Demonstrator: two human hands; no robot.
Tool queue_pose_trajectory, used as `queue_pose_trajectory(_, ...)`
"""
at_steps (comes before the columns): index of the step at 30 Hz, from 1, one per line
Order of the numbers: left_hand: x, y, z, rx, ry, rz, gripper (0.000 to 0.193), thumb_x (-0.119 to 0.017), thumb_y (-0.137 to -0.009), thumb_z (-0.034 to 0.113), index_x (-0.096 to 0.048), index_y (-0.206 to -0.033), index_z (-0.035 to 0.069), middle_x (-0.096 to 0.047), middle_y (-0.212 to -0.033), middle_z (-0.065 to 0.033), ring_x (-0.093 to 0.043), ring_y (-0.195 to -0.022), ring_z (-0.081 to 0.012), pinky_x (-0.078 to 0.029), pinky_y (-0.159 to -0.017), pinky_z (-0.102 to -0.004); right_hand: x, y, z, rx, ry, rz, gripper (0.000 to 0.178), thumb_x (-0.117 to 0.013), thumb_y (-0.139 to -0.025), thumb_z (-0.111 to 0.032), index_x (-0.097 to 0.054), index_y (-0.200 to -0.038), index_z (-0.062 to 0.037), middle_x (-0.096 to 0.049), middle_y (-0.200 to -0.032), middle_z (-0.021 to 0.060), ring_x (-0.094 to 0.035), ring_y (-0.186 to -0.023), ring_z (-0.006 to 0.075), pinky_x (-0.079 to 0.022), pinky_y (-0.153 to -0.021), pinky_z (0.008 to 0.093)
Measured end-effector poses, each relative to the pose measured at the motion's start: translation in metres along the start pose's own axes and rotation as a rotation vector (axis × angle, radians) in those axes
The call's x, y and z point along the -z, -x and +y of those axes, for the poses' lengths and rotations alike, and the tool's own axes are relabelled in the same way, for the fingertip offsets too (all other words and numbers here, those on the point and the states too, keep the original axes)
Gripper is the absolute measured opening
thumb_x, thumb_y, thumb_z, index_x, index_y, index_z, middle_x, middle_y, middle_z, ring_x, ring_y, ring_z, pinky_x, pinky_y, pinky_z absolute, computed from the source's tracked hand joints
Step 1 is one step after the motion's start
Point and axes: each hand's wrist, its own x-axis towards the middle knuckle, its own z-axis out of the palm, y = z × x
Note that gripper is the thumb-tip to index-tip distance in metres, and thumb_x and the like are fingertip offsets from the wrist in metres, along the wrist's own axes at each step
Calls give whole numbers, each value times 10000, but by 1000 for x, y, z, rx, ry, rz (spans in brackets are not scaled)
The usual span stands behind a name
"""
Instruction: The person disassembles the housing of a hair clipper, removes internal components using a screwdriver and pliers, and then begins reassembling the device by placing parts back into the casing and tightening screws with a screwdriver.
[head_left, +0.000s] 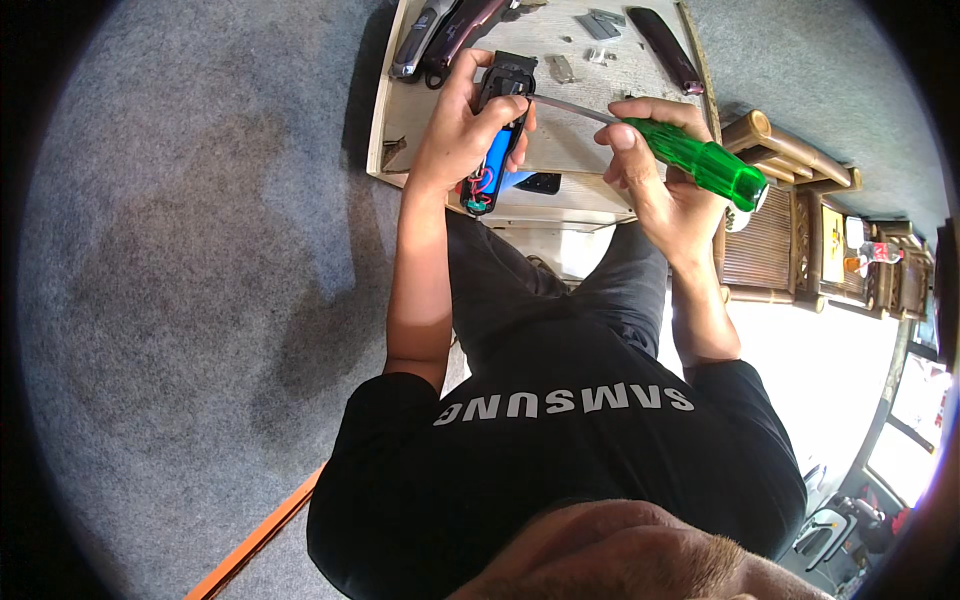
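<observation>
My left hand (468,130) is closed round an opened hair clipper (512,78), held over the near edge of the table. Inside its black housing a blue battery (497,158) and thin red wires (482,181) show. The thumb presses on the clipper's upper part, below its dark blade head. In my right hand (665,175) is a screwdriver with a clear green handle (700,158). Its metal shaft (575,108) points left, and the tip reaches the side of the clipper beside my left thumb. The exact contact of the tip is hidden.
The pale wooden table (575,150) bears two other clippers (440,35) at its far left and a long dark maroon cover (665,50) at its far right. Small metal parts (600,28) lie between them. A bamboo chair (765,235) stands to the right.
</observation>
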Motion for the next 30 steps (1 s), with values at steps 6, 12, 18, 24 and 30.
queue_pose_trajectory(6,0,0,1,-11,4,-3,332,-579,-972,69,-373,-1228,18,-668,-822,-141,-640,-530,-174,-525,-456,-314,1,-1,1,53,9,2,247,-821,-930,-140,-722,-1100,9,-763,-927,71,-706,-799,101,-557,-710,251)
queue_pose_trajectory(12,-3,0,1,2,12,7,353,-601,-974,50,-362,-1232,15,-670,-809,-135,-641,-530,-170,-524,-457,-315,2,0,-2,45,48,-12,221,-827,-918,-130,-724,-1083,-25,-769,-900,65,-717,-777,97,-561,-690,250)
queue_pose_trajectory(18,-6,3,5,21,-60,36,368,-616,-977,42,-357,-1236,18,-671,-797,-124,-639,-533,-158,-526,-459,-316,1,-17,-15,545,407,-119,226,-864,-845,-166,-711,-993,-90,-744,-790,21,-725,-634,169,-571,-580,296)
queue_pose_trajectory(24,-5,-1,-1,-53,-148,46,416,-640,-968,64,-356,-1266,10,-667,-783,-118,-634,-531,-150,-527,-463,-314,-2,-23,-36,559,639,-129,274,-887,-805,-252,-697,-946,-114,-678,-934,45,-729,-722,184,-566,-565,309)
queue_pose_trajectory(30,-3,0,-4,-21,-115,29,427,-642,-956,61,-375,-1287,31,-664,-778,-122,-628,-514,-160,-529,-459,-325,-17,-45,-33,487,371,-122,278,-815,-872,-197,-665,-1073,-77,-686,-1016,108,-738,-902,313,-592,-761,402)
